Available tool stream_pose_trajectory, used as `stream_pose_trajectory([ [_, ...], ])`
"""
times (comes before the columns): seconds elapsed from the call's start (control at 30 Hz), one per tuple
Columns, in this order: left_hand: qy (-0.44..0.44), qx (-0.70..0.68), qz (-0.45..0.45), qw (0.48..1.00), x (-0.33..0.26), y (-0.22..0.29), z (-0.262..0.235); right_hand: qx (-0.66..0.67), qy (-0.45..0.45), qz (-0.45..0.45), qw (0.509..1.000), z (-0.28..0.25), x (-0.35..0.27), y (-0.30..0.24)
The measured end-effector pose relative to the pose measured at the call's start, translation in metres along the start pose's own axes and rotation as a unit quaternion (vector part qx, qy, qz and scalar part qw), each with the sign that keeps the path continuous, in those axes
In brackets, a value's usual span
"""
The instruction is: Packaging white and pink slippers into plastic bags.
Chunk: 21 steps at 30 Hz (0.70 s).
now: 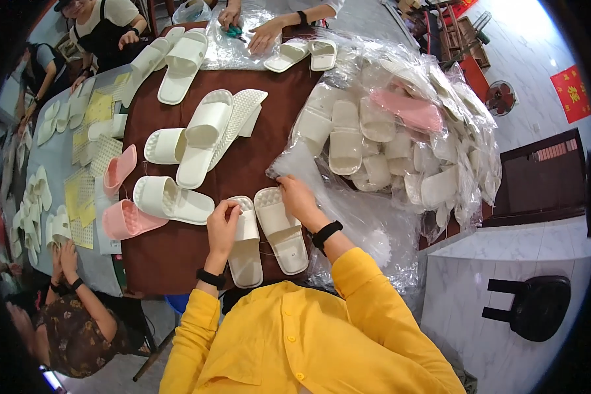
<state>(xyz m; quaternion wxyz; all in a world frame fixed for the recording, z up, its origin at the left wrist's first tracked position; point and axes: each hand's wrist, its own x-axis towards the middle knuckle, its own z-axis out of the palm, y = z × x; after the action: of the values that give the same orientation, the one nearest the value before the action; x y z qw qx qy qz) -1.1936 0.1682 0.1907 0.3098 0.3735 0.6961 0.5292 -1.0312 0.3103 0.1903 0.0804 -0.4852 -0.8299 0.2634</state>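
The person in yellow sleeves stands at the near edge of a brown table (269, 118). A pair of white slide slippers lies side by side just in front of them, toes pointing away. The left hand (222, 226) rests on the left slipper (245, 253), its fingers curled and pinching at the strap near the toe end. The right hand (297, 199) sits at the toe of the right slipper (281, 230), fingers bent and closed on the edge of a clear plastic bag (302, 164); whether they also grip the slipper itself cannot be told.

That bag belongs to a large heap of bagged slippers (400, 138), white with a pink one among them, which fills the table's right side and spills over its right edge, leaving no free surface there. To the left, loose slippers crowd close: a white slipper (171, 200) lying crosswise just beside the left hand, and a pink slipper (128, 220) at the left edge. A patch of bare brown tabletop lies between the pair and the stacked white slippers (207, 134) farther back. The heels of the pair reach almost to the near edge.

Other people's hands (259, 33) work at the far end, and another person (79, 315) sits low at the left.
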Motion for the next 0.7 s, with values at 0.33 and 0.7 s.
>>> stream_pose_trajectory([
  [0.33,-0.014,0.035,-0.02,0.999,0.01,0.002,-0.004,0.025,0.017,-0.023,0.999,-0.003,-0.001,-0.006],
  [0.7,-0.084,0.089,0.014,0.992,0.034,-0.006,-0.003,-0.056,-0.113,-0.041,0.991,0.003,0.004,-0.027],
])
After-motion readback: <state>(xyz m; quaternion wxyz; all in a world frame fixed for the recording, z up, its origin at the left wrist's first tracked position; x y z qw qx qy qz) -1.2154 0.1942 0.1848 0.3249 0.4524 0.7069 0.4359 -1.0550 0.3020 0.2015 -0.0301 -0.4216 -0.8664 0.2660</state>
